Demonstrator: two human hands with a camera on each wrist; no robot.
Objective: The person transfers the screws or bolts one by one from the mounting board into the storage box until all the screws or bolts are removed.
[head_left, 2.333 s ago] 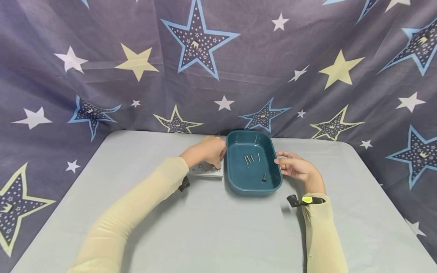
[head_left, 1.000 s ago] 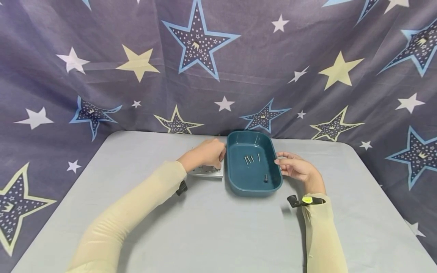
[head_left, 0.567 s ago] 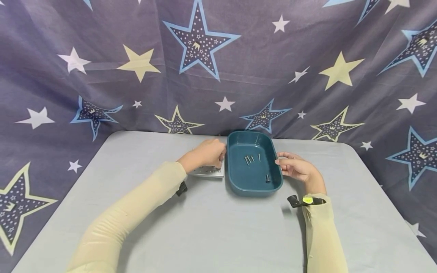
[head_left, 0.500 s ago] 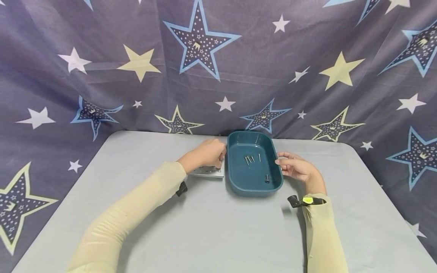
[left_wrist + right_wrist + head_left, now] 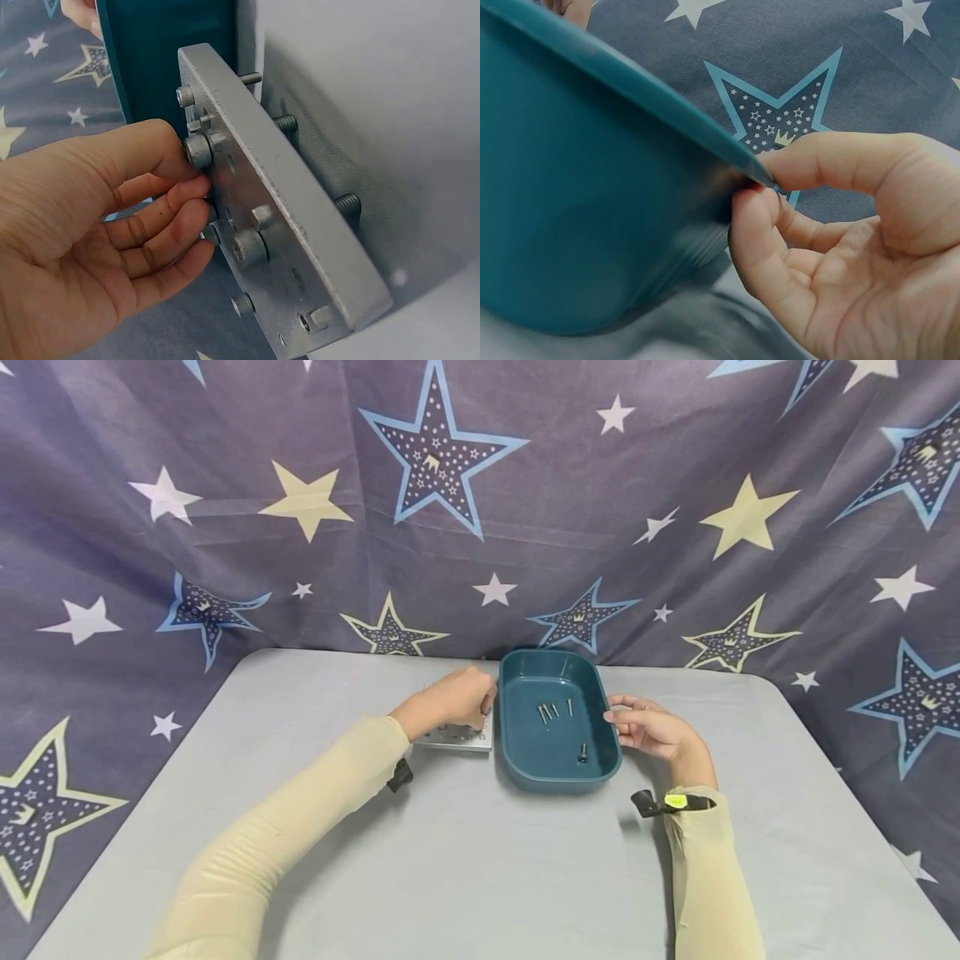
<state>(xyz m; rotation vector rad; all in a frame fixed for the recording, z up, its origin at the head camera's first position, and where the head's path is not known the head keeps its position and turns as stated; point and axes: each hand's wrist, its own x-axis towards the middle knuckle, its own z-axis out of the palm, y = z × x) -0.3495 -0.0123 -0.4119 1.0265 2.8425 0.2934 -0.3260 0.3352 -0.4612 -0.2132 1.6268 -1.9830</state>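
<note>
In the head view my left hand (image 5: 461,696) is over a silver metal plate (image 5: 457,742) just left of a teal tray (image 5: 551,783). Up close in the left wrist view, thumb and fingers pinch a knurled socket-head screw (image 5: 198,150) that is set in the plate. Several other screws, such as a large one (image 5: 250,247), sit in it, and some threaded ends (image 5: 348,204) stick out of its underside. My right hand (image 5: 648,727) pinches the tray's right rim (image 5: 727,150) between thumb and fingers.
Several slim screws (image 5: 547,712) lie loose in the middle of the tray, and a thicker dark-headed screw (image 5: 582,753) lies near its front. Under everything is a table with a pale grey cover (image 5: 480,868). A star-patterned curtain (image 5: 480,552) hangs right behind it.
The thicker loose screw in the tray has rolled a little right, then back left. My left hand has shifted slightly on the plate; the right hand keeps its grip on the rim.
</note>
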